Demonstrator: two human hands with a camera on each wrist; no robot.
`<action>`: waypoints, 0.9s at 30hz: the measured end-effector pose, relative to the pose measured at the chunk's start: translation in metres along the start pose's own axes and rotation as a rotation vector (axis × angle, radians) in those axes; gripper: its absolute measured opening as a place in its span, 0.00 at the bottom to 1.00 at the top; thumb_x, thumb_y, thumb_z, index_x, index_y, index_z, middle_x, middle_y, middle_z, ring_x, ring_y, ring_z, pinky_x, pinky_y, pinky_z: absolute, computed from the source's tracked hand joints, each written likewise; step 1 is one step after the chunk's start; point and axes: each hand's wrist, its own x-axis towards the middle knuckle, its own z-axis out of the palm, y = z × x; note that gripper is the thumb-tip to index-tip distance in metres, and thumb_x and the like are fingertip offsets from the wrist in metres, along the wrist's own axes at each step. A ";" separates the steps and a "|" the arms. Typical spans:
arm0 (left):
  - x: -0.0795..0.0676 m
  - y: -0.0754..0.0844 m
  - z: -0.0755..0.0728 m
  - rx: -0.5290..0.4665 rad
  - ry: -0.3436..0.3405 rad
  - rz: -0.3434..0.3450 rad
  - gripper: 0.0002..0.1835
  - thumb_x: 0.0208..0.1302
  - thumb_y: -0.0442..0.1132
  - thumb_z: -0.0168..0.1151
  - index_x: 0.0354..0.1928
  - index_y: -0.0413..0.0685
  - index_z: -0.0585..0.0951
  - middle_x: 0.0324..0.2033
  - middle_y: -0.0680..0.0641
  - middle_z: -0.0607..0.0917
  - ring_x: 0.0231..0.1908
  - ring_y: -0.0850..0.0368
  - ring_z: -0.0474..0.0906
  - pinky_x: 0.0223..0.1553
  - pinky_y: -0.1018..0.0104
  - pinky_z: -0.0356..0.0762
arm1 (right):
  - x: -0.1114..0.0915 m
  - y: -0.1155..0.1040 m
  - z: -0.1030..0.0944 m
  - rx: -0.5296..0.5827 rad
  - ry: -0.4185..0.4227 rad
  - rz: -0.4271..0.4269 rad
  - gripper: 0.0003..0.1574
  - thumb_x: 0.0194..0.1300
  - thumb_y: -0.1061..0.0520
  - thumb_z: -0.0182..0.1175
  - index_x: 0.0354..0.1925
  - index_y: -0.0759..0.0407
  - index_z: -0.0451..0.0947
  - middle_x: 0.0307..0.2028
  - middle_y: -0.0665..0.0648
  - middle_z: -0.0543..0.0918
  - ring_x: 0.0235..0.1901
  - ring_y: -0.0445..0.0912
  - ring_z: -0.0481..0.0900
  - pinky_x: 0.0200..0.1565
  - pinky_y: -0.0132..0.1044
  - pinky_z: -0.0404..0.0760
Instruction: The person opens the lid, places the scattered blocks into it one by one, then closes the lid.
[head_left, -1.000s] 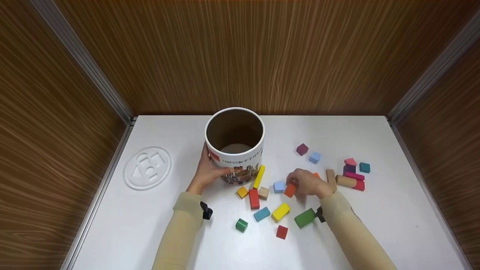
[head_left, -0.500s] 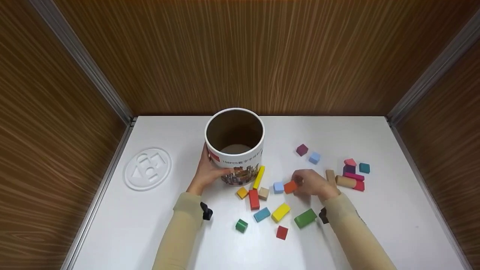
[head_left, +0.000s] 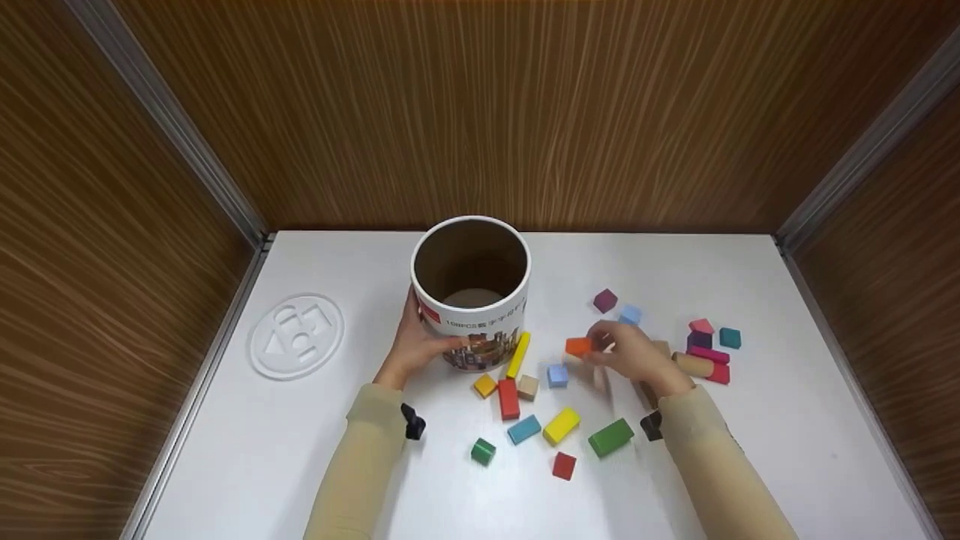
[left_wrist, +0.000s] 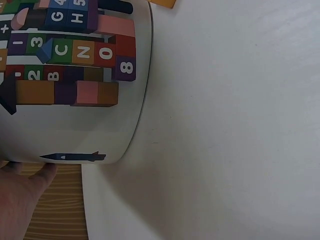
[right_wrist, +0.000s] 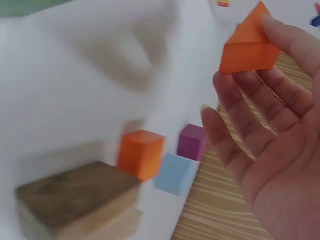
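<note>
1. Near the left edge of the counter [head_left: 225,450], a white disc [head_left: 287,330] with shaped figures is laid flat; whether these are cut through cannot be told.
2. The tub [head_left: 480,319] is stood upright, mouth up, left of the counter's middle, towards the back edge. Its left side is gripped by the left hand [head_left: 412,342], thumb across the front, apparently for steadiness. The far fingers are mostly hidden, and part of the inside is masked by the near wall.
3. A yellow stick [head_left: 518,355] is seen at the tub's right foot; whether it is leaned or laid flat is unclear.
4. Right of the tub, an orange block [head_left: 577,346] is pinched between thumb and fingertips of the right hand [head_left: 628,352], held up off the counter, presumably so that neighbouring blocks are cleared.
5. Under that wrist, a wooden block [right_wrist: 75,195] is partly covered; a second orange block [right_wrist: 141,154] is shown only by the right wrist view.
6. Towards the right edge, a wooden cylinder [head_left: 693,364] is crowded by coloured blocks. The front edge is cut off.
</note>
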 end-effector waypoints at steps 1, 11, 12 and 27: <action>0.000 0.000 0.000 0.000 0.002 0.001 0.71 0.35 0.52 0.85 0.77 0.71 0.42 0.74 0.50 0.57 0.72 0.46 0.53 0.72 0.47 0.50 | 0.000 -0.003 -0.003 0.010 0.016 -0.002 0.19 0.62 0.55 0.69 0.50 0.57 0.79 0.43 0.54 0.81 0.43 0.50 0.76 0.47 0.43 0.82; 0.001 0.001 0.001 0.016 0.004 -0.005 0.73 0.33 0.54 0.85 0.77 0.70 0.42 0.74 0.51 0.55 0.72 0.47 0.52 0.72 0.48 0.50 | -0.002 -0.047 -0.031 0.100 0.196 -0.078 0.27 0.60 0.44 0.70 0.51 0.57 0.78 0.42 0.54 0.82 0.41 0.50 0.77 0.46 0.40 0.81; 0.000 0.001 0.001 0.020 0.005 -0.011 0.73 0.33 0.54 0.85 0.77 0.70 0.41 0.75 0.52 0.55 0.72 0.47 0.52 0.72 0.48 0.50 | -0.002 -0.052 -0.032 0.102 0.215 -0.093 0.27 0.60 0.43 0.70 0.51 0.57 0.79 0.42 0.54 0.82 0.40 0.49 0.77 0.45 0.40 0.81; 0.001 0.000 -0.001 0.054 0.013 -0.017 0.77 0.31 0.47 0.87 0.78 0.58 0.39 0.75 0.50 0.53 0.73 0.49 0.51 0.72 0.51 0.49 | 0.019 -0.150 -0.034 0.034 0.344 -0.436 0.21 0.61 0.48 0.70 0.48 0.58 0.81 0.39 0.51 0.82 0.38 0.47 0.77 0.39 0.46 0.81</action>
